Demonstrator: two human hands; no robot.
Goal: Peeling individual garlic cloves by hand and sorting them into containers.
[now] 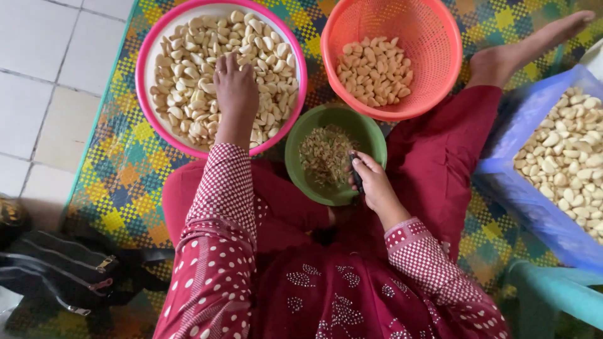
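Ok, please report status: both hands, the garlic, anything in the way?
Left hand down in garlic cloves in round pink-rimmed bowl. Right hand grips small dark tool at green plastic bowl of peelings. Nothing between hands and bowls.

A checked woven mat (125, 188) covers the white tiled floor (44, 81) and carries everything. On the mat, around the left grip (233, 85), sits a pink bowl (146, 63); just right of it an orange basket (440, 56); beside the right grip (372, 183), a green bowl (301, 132). Far right lies a blue bag (521, 201). A black bag (56, 270) lies at the mat's left edge.
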